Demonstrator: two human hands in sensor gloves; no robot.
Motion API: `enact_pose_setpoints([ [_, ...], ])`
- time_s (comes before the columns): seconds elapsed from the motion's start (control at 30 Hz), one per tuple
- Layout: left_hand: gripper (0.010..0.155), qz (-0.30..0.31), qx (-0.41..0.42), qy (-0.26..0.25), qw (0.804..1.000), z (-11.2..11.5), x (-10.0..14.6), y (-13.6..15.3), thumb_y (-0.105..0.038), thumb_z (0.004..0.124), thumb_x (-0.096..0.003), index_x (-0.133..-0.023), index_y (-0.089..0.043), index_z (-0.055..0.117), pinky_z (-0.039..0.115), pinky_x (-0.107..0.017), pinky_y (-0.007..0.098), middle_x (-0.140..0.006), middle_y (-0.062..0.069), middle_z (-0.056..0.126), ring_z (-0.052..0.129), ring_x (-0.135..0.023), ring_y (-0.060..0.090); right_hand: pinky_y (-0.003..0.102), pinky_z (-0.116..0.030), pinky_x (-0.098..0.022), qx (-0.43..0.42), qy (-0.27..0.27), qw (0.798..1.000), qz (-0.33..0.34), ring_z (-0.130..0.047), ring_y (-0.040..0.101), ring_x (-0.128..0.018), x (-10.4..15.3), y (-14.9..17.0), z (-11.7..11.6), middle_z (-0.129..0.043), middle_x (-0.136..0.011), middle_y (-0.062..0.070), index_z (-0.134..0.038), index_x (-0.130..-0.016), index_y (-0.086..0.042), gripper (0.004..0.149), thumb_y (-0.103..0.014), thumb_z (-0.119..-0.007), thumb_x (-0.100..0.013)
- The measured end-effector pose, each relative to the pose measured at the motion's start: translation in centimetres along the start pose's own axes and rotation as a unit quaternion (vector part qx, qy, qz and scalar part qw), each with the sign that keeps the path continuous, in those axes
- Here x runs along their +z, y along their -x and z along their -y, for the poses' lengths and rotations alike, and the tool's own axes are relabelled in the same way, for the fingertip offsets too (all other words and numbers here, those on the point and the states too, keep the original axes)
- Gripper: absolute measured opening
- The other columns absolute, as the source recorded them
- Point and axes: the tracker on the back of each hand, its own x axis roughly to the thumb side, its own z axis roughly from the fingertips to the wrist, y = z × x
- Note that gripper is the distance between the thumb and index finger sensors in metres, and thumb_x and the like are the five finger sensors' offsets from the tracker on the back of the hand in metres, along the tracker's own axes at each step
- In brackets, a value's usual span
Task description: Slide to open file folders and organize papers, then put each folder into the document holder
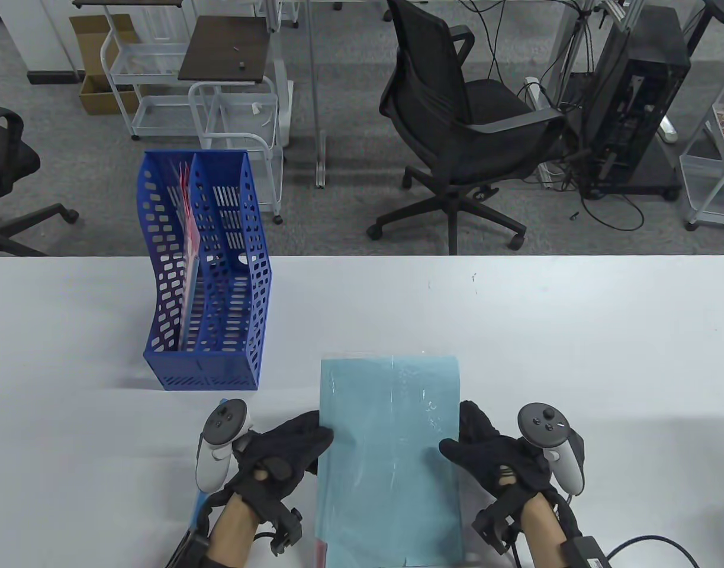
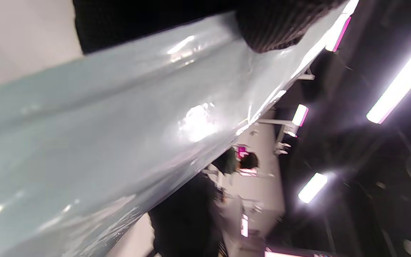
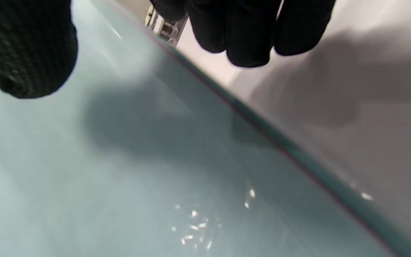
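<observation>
A light blue file folder (image 1: pixel 390 455) lies lengthwise at the table's front edge, between my two hands. My left hand (image 1: pixel 315 439) grips its left edge, and in the left wrist view the thumb (image 2: pixel 273 26) presses on the glossy folder (image 2: pixel 120 135). My right hand (image 1: pixel 461 441) holds the right edge, thumb (image 3: pixel 23 53) on top of the folder (image 3: pixel 120 160) and fingers (image 3: pixel 248 32) hanging just past the edge. A thin red strip shows along the folder's edge. The blue perforated document holder (image 1: pixel 211 278) stands at the left with a pink folder (image 1: pixel 187 236) in its left compartment.
The white table (image 1: pixel 515 331) stretches wide to the right and behind the folder. Beyond its far edge stand a black office chair (image 1: pixel 456 130), white carts (image 1: pixel 237 112) and a computer tower (image 1: pixel 634 100) on the floor.
</observation>
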Motion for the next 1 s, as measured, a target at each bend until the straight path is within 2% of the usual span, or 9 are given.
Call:
enact_pose_setpoints([
  [0.03,0.044,0.018,-0.002,0.007,1.0,0.2,0.2,-0.4,-0.038,0.08,-0.048,-0.09,-0.029,0.088,0.09,-0.049,0.048,-0.081,0.002,0.102,0.108,-0.065,0.027,0.055,-0.067,-0.07,-0.041,-0.002,0.999,0.027,-0.08,0.036,-0.092,0.0,-0.1,-0.1,-0.064,-0.108,0.008,-0.043,-0.104,-0.02,0.095,-0.06,-0.087,-0.03],
  [0.1,0.044,0.044,-0.02,-0.001,0.999,0.4,0.7,-1.2,-0.038,0.079,-0.0486,-0.091,-0.03,0.087,0.087,-0.053,0.05,-0.084,0.001,0.1,0.106,-0.069,0.029,0.051,-0.077,-0.062,-0.118,0.012,0.989,0.082,-0.101,0.026,-0.069,0.4,-0.8,0.0,-0.098,-0.079,-0.002,-0.081,-0.086,-0.024,0.058,-0.046,-0.091,-0.033],
  [0.17,0.046,0.069,-0.044,-0.026,0.996,0.6,1.3,-2.1,-0.04,0.078,-0.0489,-0.093,-0.03,0.084,0.084,-0.058,0.052,-0.087,0.001,0.098,0.103,-0.074,0.028,0.047,-0.083,-0.056,-0.142,0.051,0.98,0.128,-0.106,0.021,-0.054,1.5,-2.1,0.2,-0.106,-0.063,-0.006,-0.09,-0.073,-0.027,0.041,-0.042,-0.091,-0.035],
  [0.33,0.062,0.147,-0.122,-0.025,0.981,1.5,2.6,-4.6,-0.048,0.082,-0.0467,-0.105,-0.03,0.068,0.071,-0.071,0.058,-0.104,0.001,0.082,0.089,-0.094,0.031,0.045,-0.084,-0.057,-0.116,0.148,0.955,0.23,-0.106,0.019,-0.055,4.4,-5.1,0.7,-0.106,-0.063,-0.009,-0.091,-0.071,-0.031,0.04,-0.045,-0.088,-0.033],
  [0.43,0.069,0.144,-0.187,-0.064,0.97,1.7,2.7,-4.4,-0.051,0.082,-0.0453,-0.108,-0.032,0.061,0.067,-0.074,0.059,-0.11,-0.001,0.075,0.082,-0.101,0.031,0.056,-0.072,-0.065,-0.131,0.103,0.952,0.257,-0.094,0.029,-0.078,4.2,-5.2,0.2,-0.093,-0.087,-0.003,-0.079,-0.086,-0.03,0.055,-0.049,-0.087,-0.034],
  [0.53,0.074,0.124,-0.165,-0.092,0.974,1.8,2.4,-2.6,-0.052,0.082,-0.0457,-0.111,-0.031,0.053,0.061,-0.076,0.062,-0.114,0.001,0.065,0.073,-0.106,0.034,0.062,-0.062,-0.069,-0.142,0.089,0.956,0.24,-0.081,0.036,-0.09,3.7,-4.5,-0.4,-0.076,-0.102,0.001,-0.064,-0.097,-0.029,0.074,-0.054,-0.088,-0.032],
  [0.77,0.062,0.144,-0.092,-0.083,0.982,2.8,1.6,-1.4,-0.043,0.08,-0.0481,-0.106,-0.031,0.06,0.063,-0.075,0.061,-0.108,0.0,0.072,0.081,-0.099,0.032,0.053,-0.073,-0.066,-0.176,0.148,0.947,0.225,-0.097,0.024,-0.072,4.1,-4.4,-1.0,-0.097,-0.078,-0.007,-0.083,-0.079,-0.032,0.042,-0.04,-0.087,-0.037],
  [0.9,0.057,0.189,-0.095,-0.108,0.971,2.7,2.3,-2.6,-0.038,0.081,-0.0477,-0.103,-0.033,0.066,0.065,-0.076,0.06,-0.105,-0.002,0.078,0.084,-0.098,0.029,0.054,-0.07,-0.069,-0.179,0.124,0.935,0.278,-0.092,0.025,-0.079,4.8,-5.6,-0.9,-0.092,-0.085,-0.006,-0.08,-0.083,-0.032,0.052,-0.048,-0.088,-0.035],
  [1.0,0.065,0.079,-0.177,-0.159,0.968,1.8,2.0,-1.0,-0.043,0.082,-0.0462,-0.107,-0.031,0.061,0.064,-0.075,0.06,-0.108,0.001,0.074,0.081,-0.1,0.033,0.057,-0.067,-0.068,-0.116,0.17,0.952,0.226,-0.089,0.03,-0.083,4.1,-4.6,-1.0,-0.087,-0.091,-0.002,-0.075,-0.089,-0.029,0.061,-0.049,-0.089,-0.033],
])
